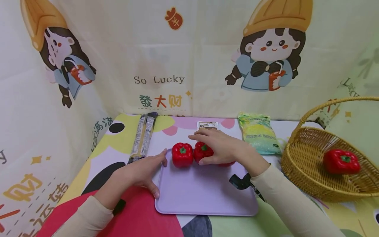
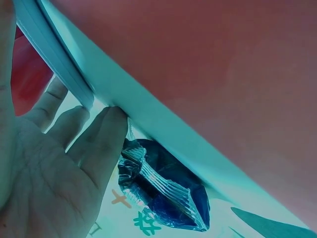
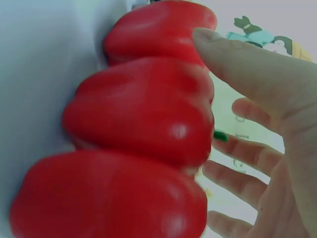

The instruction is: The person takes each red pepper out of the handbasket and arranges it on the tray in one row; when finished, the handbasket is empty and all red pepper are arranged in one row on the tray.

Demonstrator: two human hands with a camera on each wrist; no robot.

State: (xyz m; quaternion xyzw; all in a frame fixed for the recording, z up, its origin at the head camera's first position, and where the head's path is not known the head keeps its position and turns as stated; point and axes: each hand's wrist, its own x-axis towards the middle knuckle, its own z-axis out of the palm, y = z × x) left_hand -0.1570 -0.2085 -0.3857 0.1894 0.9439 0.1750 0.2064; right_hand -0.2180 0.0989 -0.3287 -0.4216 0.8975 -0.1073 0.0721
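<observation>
Three red bell peppers stand in a row along the far side of a lilac tray (image 1: 204,197). The left pepper (image 1: 182,155) is in plain sight; my right hand (image 1: 220,146) partly covers the middle pepper (image 1: 200,154) and most of the right one (image 1: 227,164). In the right wrist view the peppers (image 3: 143,109) sit side by side, and the fingers spread loosely over their stem side, thumb apart from the fingers. My left hand (image 1: 145,172) is at the tray's left rim with fingers extended, fingertips near the far corner and thumb by the side edge.
A wicker basket (image 1: 308,181) with one red pepper (image 1: 341,161) stands at right. Behind the tray lie a green-yellow bag (image 1: 260,133) and a small packet (image 1: 208,125). A long dark package (image 1: 143,136) lies at left. A black curved object (image 1: 240,182) overlaps the tray's right side.
</observation>
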